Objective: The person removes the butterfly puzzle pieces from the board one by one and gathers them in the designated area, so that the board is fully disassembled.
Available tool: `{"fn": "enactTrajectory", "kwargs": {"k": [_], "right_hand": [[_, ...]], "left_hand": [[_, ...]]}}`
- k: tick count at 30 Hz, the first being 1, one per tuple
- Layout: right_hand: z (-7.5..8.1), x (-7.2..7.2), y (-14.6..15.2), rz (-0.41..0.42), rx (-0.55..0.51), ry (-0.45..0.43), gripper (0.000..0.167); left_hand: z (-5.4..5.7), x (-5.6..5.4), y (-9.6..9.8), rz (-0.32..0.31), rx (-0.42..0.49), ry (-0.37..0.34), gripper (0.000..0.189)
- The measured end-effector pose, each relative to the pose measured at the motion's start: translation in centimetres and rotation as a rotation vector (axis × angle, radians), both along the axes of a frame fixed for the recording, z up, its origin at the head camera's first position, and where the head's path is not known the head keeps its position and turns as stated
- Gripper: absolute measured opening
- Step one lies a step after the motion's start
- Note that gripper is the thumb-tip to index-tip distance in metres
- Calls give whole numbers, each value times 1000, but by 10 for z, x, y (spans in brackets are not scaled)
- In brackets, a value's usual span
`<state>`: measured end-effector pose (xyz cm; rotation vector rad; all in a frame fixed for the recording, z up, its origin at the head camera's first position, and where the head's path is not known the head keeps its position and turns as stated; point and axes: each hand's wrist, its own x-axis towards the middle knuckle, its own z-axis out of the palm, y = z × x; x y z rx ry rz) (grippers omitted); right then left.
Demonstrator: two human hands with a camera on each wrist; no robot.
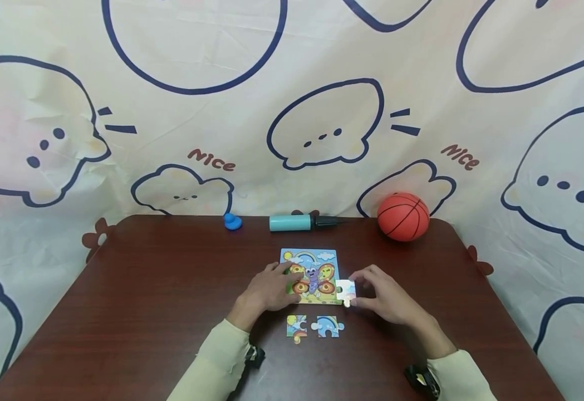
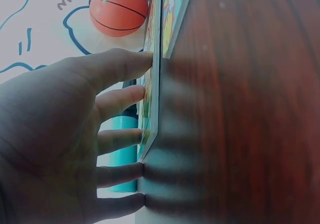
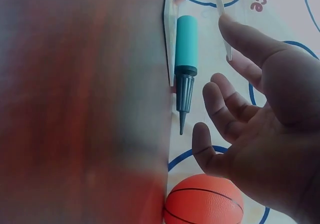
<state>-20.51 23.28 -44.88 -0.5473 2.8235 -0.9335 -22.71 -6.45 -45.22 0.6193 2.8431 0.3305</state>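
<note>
A square butterfly puzzle board [image 1: 313, 256] lies on the dark wooden table. My left hand [image 1: 270, 287] is spread over its left side, thumb and fingertips pressing on the board and the tabletop beside it, as the left wrist view also shows. At the board's right edge my right hand [image 1: 384, 295] pinches a pale puzzle piece [image 1: 346, 291] between thumb and index finger; in the right wrist view the piece [image 3: 224, 29] is seen edge-on, raised above the table. Two more pieces lie in front of the board: a yellow-and-red one [image 1: 295, 323] and a blue rainbow one [image 1: 327, 326].
Along the table's far edge sit a small blue rubber duck [image 1: 232, 221], a teal hand pump [image 1: 290, 223] with a black nozzle and an orange-red basketball [image 1: 403, 217]. Behind them hangs a pale cloth [image 1: 251, 128] printed with cartoon outlines.
</note>
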Motion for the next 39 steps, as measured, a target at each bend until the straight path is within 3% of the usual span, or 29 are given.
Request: {"fn": "enactTrajectory", "kwargs": {"k": [10,22,30,39], "right_hand": [[-6,21,12,88,75,-71,41],[-8,30,16,125,148,-112,38],[-10,33,14,103,195,-100,38],[-8,32,14,102,198,-117,44]], "left_hand": [[1,-1,0,1,-16,5,58],[-1,-2,0,7,6,-15,56],[0,1,0,-5,25,-23,54],[0,-3,-7,34,154,-46,61]]}}
